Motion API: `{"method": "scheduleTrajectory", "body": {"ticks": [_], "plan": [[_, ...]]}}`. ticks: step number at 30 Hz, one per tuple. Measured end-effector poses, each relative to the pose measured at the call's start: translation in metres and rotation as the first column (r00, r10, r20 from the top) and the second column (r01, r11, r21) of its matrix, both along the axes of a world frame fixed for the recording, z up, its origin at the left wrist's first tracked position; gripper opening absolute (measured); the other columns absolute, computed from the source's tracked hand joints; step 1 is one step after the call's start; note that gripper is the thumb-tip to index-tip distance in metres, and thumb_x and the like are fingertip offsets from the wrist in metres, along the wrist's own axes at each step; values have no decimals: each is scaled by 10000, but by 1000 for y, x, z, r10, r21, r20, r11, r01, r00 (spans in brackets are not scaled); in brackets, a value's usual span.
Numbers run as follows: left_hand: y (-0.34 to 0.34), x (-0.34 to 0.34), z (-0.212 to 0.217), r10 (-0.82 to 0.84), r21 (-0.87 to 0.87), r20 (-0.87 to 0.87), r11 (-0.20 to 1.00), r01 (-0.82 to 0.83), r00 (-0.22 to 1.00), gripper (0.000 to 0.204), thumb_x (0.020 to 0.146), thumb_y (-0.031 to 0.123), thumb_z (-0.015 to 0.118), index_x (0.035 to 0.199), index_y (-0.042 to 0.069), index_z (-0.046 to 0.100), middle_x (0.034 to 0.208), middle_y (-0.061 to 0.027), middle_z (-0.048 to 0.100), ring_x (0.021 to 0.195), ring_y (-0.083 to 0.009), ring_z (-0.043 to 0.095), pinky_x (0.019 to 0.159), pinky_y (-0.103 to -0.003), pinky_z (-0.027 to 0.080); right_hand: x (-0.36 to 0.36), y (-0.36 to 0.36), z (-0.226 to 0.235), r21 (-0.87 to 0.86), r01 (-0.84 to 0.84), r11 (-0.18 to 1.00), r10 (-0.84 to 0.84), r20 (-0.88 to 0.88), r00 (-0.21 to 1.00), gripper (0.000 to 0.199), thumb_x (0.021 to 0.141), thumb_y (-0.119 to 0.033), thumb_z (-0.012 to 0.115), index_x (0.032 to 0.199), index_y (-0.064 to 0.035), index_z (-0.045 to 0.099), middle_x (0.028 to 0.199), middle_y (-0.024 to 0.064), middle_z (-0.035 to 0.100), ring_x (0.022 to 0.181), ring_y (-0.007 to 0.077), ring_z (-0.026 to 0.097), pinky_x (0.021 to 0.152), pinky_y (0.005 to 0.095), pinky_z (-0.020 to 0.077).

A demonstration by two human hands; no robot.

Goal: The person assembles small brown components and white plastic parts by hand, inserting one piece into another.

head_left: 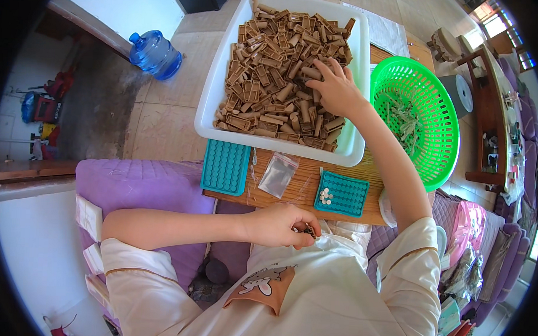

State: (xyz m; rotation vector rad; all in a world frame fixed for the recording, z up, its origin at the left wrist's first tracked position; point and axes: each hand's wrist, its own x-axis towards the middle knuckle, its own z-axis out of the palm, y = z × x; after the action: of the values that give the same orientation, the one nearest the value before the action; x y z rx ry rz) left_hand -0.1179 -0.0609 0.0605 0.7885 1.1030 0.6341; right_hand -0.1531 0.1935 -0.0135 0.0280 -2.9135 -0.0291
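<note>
A large white tub (210,101) is filled with small brown trough-shaped pieces (273,55), heaped loosely. My right hand (337,90) reaches over its right side, fingers spread and touching the pile; I see nothing gripped there. Close to my body, my left hand (282,225) is closed around a small dark brown patterned thing (307,230), mostly hidden by the fingers. Between the tub and me lie a teal moulded tray (225,166), a clear zip bag (278,175) and a second teal tray (348,194) with several small white round pieces (325,195) in its left part.
A bright green basket (445,130) with pale, thin, tangled pieces (401,119) stands right of the tub, beside my right forearm. All this is on or by a wooden table (307,166). A blue water jug (156,54) stands on the floor at left; a purple cushioned seat (144,184) is below it.
</note>
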Motion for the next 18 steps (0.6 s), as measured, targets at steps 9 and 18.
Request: {"method": "scheduleTrajectory", "body": {"ticks": [9, 18], "plan": [[-1, 1, -2, 17, 17, -7, 1000, -17, 1000, 236, 824, 132, 570, 1015, -3, 535, 887, -44, 608, 789, -75, 558, 736, -228, 446, -37, -111, 25, -556, -144, 819, 281, 170, 944, 223, 737, -169, 605, 890, -24, 530, 825, 139, 583, 818, 316, 575, 729, 405, 465], [0, -1, 1, -11, 148, -147, 988, 33, 989, 232, 822, 157, 573, 1000, 11, 551, 869, -49, 603, 786, -95, 560, 734, -245, 444, -61, -123, 0, -251, -29, 968, 102, 283, 954, 139, 727, -78, 570, 863, -55, 550, 758, 136, 608, 737, 285, 621, 601, 364, 514]]}}
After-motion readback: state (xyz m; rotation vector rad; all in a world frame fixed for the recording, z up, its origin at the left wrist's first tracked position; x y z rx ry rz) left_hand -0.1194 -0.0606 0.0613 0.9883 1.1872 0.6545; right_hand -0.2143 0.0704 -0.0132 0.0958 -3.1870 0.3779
